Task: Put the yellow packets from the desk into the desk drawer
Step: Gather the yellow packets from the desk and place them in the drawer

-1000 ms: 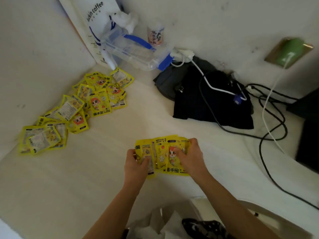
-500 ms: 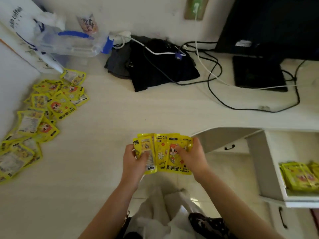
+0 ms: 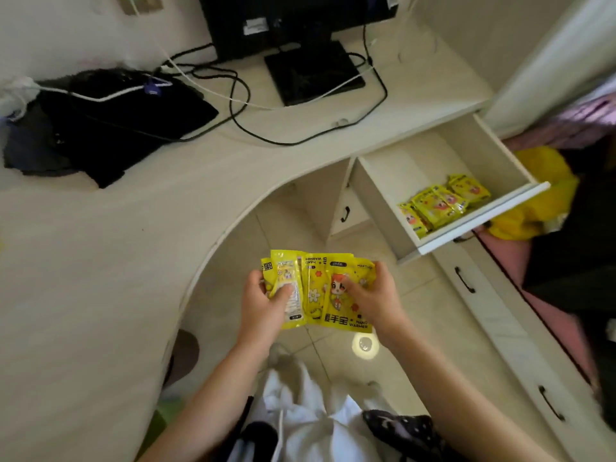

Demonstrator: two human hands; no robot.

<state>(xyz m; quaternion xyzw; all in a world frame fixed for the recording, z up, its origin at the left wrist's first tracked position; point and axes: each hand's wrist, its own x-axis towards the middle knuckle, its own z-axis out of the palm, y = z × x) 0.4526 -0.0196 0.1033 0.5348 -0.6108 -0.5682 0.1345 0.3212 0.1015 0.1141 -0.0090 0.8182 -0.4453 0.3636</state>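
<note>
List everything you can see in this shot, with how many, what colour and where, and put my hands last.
held packets: a fanned bunch, yellow, above the floor, beside the desk edge
drawer packets: several, yellow, at the drawer's front
drawer: one, white, pulled open on the right
desk: one, pale, curved
monitor: one, black, at the desk's back
cables: several, black and white, on the desk
cloth: a dark heap, on the desk's left
left hand: grips the bunch's left side
right hand: grips its right side
</note>
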